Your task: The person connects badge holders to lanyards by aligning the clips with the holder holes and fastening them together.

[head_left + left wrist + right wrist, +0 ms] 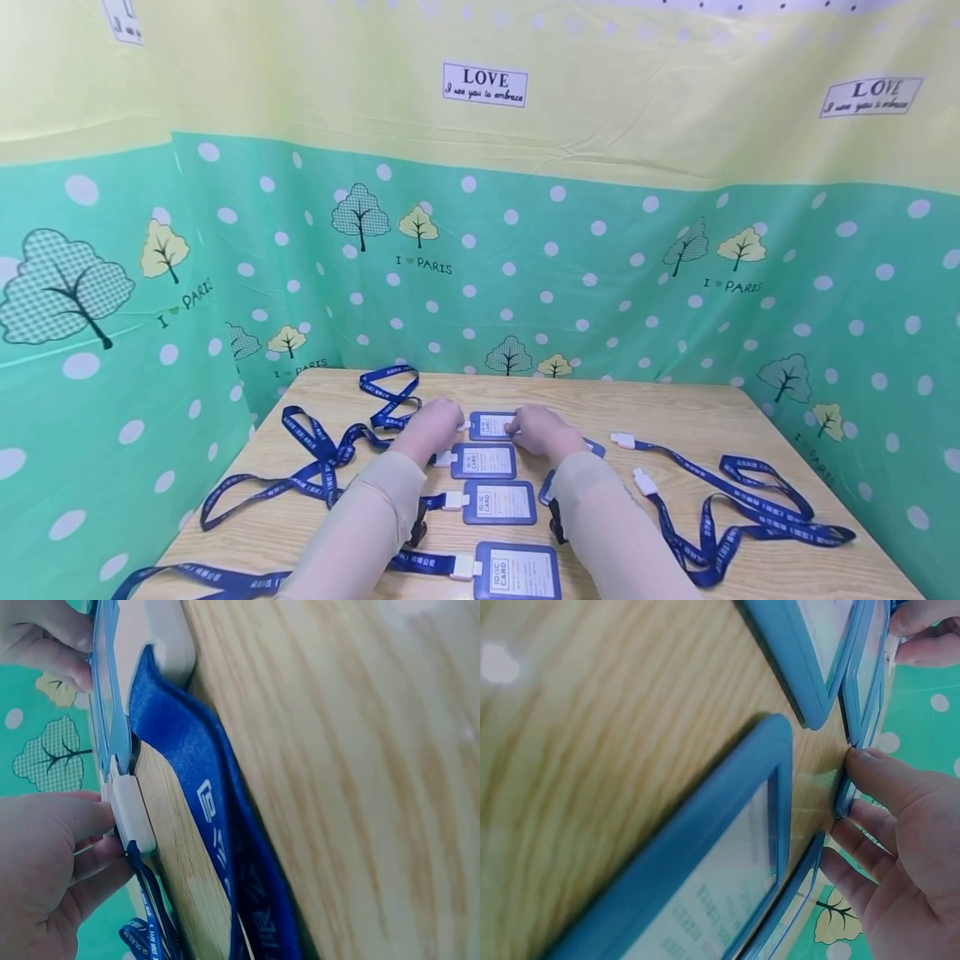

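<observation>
At the far end of a column of blue ID card holders, my left hand (435, 427) pinches the white clip (133, 814) of the farthest lanyard. My right hand (546, 431) grips the opposite end of that same card holder (489, 425), thumb at its edge in the right wrist view. The holder lies between both hands, close over the wood table. Nearer to me lie a second card holder (483, 461), a third (499, 503) and a fourth (517, 572), all with their clips to the left. Two more holders are partly hidden by my right hand and forearm.
Blue lanyard straps (311, 467) lie looped across the left of the wood table (630, 533). On the right, more straps (757, 508) end in white clips (622, 440). A green and yellow printed curtain (517, 292) surrounds the table's back and sides.
</observation>
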Demonstrator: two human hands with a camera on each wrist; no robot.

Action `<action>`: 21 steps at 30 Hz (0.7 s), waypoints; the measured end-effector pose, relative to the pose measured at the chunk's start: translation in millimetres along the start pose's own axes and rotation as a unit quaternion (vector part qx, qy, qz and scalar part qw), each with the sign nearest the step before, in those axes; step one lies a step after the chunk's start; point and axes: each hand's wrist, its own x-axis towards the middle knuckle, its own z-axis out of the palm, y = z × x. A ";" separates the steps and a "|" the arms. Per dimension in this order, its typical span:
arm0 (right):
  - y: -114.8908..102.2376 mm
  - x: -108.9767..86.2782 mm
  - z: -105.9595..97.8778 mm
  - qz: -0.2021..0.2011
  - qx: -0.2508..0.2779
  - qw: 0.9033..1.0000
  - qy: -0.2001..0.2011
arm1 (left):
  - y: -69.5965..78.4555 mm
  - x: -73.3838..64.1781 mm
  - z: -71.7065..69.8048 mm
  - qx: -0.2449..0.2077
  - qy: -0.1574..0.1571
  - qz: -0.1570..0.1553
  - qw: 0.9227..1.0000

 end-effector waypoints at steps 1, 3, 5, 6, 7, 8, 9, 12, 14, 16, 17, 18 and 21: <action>0.0 -0.3 -0.2 -0.001 -0.001 1.000 0.000 | -0.1 0.5 0.6 -0.001 -0.001 -0.002 1.000; -0.2 -0.9 -0.7 0.000 0.000 1.000 0.000 | 0.1 1.0 1.5 -0.004 -0.006 -0.009 1.000; -0.4 -1.3 -1.3 0.000 0.001 1.000 -0.001 | 0.1 1.4 1.6 -0.006 -0.007 -0.011 1.000; -0.5 -1.8 -1.7 -0.002 0.001 1.000 0.000 | 0.2 1.7 1.7 -0.005 -0.006 -0.010 1.000; -0.8 -2.3 -2.0 -0.003 0.002 1.000 0.000 | 0.3 1.9 1.7 -0.006 -0.007 -0.011 1.000; -1.1 -2.6 -2.1 -0.004 0.002 1.000 -0.001 | 0.4 1.8 1.4 -0.006 -0.007 -0.013 1.000; -1.1 -2.4 -2.0 -0.003 0.001 1.000 -0.001 | 0.4 2.1 1.4 -0.006 -0.007 -0.014 1.000; -1.2 -1.9 -1.3 -0.002 -0.002 1.000 -0.003 | 0.5 1.6 1.1 -0.009 -0.007 -0.019 1.000; -0.6 -0.7 -0.8 0.001 -0.005 1.000 -0.003 | 0.4 1.4 0.9 -0.011 -0.006 -0.020 1.000; -0.3 -0.1 -0.6 0.004 -0.006 1.000 -0.004 | 0.4 1.3 0.8 -0.010 -0.005 -0.019 1.000; -0.1 0.1 -0.7 0.003 -0.007 1.000 -0.003 | 0.5 1.5 0.8 -0.010 -0.004 -0.017 1.000; 0.1 0.3 -0.5 0.002 -0.008 1.000 -0.003 | 0.5 1.7 1.0 -0.011 -0.004 -0.016 1.000; 0.2 0.2 0.2 0.000 -0.011 1.000 -0.001 | 0.6 1.4 0.9 -0.014 -0.004 -0.014 1.000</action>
